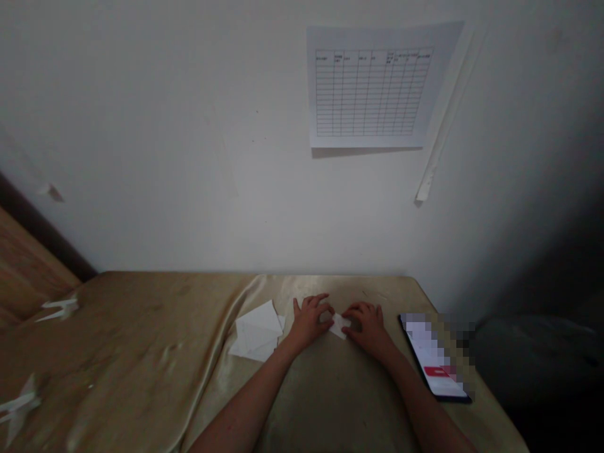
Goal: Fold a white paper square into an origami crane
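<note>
A small piece of folded white paper [338, 326] lies between my hands over the gold-brown cloth of the table [311, 402]. From the left, my left hand [310, 319] pinches its edge between thumb and index finger, the other fingers spread. My right hand [365, 324] grips the opposite edge the same way, its remaining fingers raised and bent. Beside my left hand, several white paper sheets [257, 333] rest in a loose, overlapping pile.
A phone [436, 362] with a lit screen lies right of my right forearm. Folded white paper shapes [61, 308] are at the far left, another [23, 402] nearer. A printed table sheet [372, 94] hangs on the wall behind.
</note>
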### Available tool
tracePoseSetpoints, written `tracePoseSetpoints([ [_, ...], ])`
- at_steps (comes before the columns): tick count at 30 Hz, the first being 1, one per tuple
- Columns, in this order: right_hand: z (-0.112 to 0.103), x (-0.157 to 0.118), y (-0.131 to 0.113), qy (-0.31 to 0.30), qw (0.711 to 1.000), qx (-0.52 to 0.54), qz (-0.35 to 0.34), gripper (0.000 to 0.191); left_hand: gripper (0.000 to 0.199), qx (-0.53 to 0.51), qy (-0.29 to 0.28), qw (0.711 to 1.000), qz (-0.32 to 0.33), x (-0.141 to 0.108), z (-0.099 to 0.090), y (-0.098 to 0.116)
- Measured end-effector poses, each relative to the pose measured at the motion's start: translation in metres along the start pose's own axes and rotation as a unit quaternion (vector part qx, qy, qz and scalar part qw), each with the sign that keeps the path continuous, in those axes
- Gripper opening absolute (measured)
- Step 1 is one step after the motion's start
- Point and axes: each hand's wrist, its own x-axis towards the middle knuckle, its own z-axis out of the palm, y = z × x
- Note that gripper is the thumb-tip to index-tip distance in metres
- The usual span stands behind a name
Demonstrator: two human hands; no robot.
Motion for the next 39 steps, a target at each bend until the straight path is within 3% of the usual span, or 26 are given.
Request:
tracePoseSetpoints([
  [3, 0.000, 0.000, 0.000, -0.003, 1.000, 0.004, 0.002, 0.030, 0.049, 0.014, -0.009, 1.000, 0.007, 0.000, 0.002, 0.000],
  [13, 0.001, 0.000, 0.002, -0.001, 1.000, -0.003, 0.001, 0.032, 0.031, -0.008, -0.025, 1.000, 0.005, -0.001, -0.002, -0.002],
  [20, 0.005, 0.000, 0.001, 0.027, 0.999, -0.008, 0.017, 0.030, 0.023, -0.033, 0.020, 0.999, 0.000, 0.000, 0.000, -0.002],
  [26, 0.004, 0.001, 0.000, 0.034, 0.999, -0.009, -0.016, 0.015, 0.023, -0.047, 0.033, 0.998, 0.005, -0.001, -0.001, 0.002],
  [29, 0.004, 0.003, 0.001, 0.057, 0.998, -0.007, -0.035, 0.013, 0.023, -0.044, 0.050, 0.998, 0.005, -0.001, -0.001, 0.003],
  [34, -0.003, 0.003, 0.005, 0.149, 0.988, -0.045, -0.014, 0.009, 0.035, -0.024, 0.075, 0.997, -0.014, 0.000, -0.002, 0.002],
  [39, -0.008, -0.001, -0.001, 0.148, 0.984, -0.097, -0.034, 0.010, 0.029, -0.006, 0.094, 0.995, -0.034, -0.001, -0.004, 0.002],
])
